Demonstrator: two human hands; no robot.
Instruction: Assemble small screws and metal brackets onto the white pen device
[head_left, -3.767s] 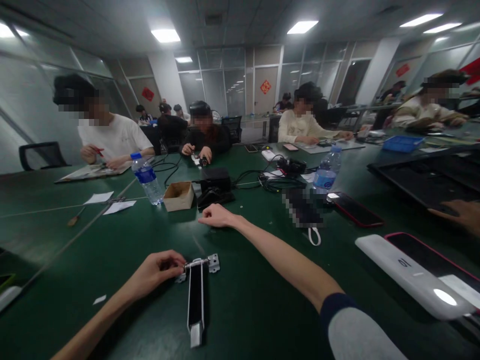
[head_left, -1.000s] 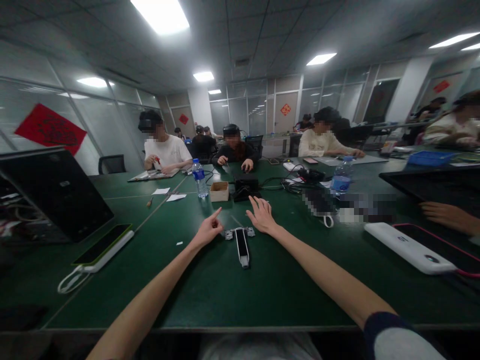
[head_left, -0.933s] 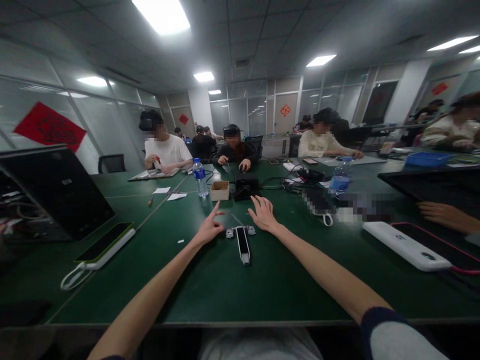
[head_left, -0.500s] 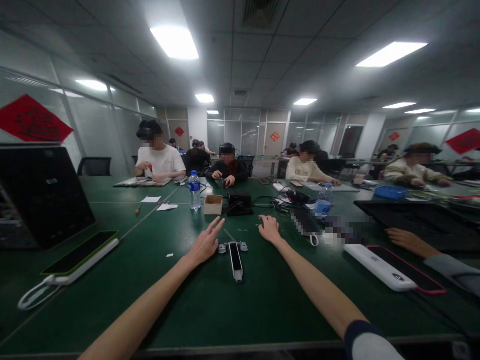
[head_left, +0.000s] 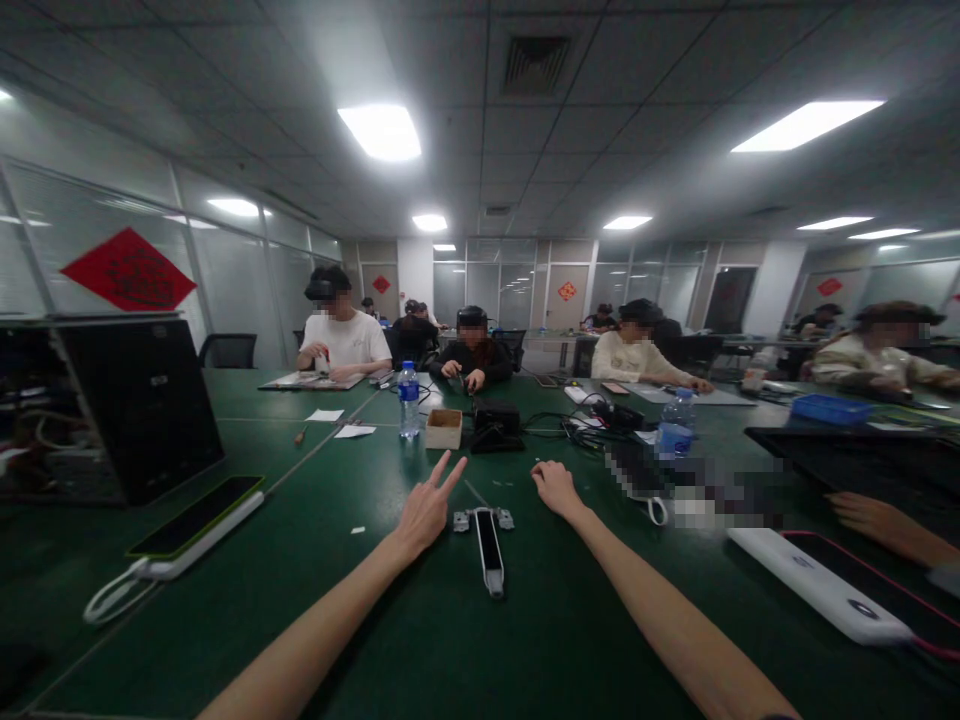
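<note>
My left hand (head_left: 424, 510) is over the green table, index and middle fingers stretched apart in a V, holding nothing. Close to its right lies a T-shaped device (head_left: 490, 555) with a long white-edged black body and small grey metal blocks either side of its far end. My right hand (head_left: 556, 488) rests right of the device, apart from it, its fingers loosely bent and nothing visible in them. Beyond my hands stand a small open cardboard box (head_left: 444, 430) and a black block-shaped object (head_left: 495, 425).
Water bottles (head_left: 409, 400) (head_left: 676, 425) stand beyond each hand. A black HP computer case (head_left: 142, 400) is at left. White power banks (head_left: 210, 535) (head_left: 817, 585) lie at both sides. Another person's hand (head_left: 874, 520) is at far right. Several people sit across the table.
The view has tilted up and turned slightly left, shifting everything right and down. My right fingers look more drawn together; my left hand keeps its V shape. The device has not visibly moved on the table.
</note>
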